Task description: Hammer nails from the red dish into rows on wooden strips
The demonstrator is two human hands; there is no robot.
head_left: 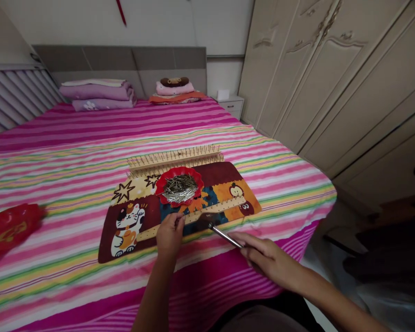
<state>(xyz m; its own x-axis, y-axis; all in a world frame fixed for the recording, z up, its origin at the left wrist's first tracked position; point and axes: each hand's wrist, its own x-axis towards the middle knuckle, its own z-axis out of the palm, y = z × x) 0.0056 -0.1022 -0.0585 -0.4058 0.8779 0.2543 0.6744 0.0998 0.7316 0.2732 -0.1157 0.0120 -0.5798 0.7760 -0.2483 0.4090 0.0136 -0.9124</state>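
Observation:
My right hand [271, 260] is closed round the shiny metal handle of a hammer [226, 236]. The dark hammer head hangs over a narrow wooden strip [192, 216] with a row of small dots or holes along it. At the strip's middle, my left hand [170, 233] has thumb and fingers pinched together; whatever is between them is too small to make out. The strip lies slantwise on a patterned mat [103, 251] with a cat on it. Just beyond my left hand stands a red scalloped bowl [160, 185] holding many loose nails [181, 186].
Behind the bowl lie wooden strips [173, 159] bristling with upright nails. A red dish [12, 230] sits at the left on the striped bedspread [72, 221]. Folded bedding [102, 94] rests near the headboard [107, 60]; a wardrobe [318, 83] stands at the right.

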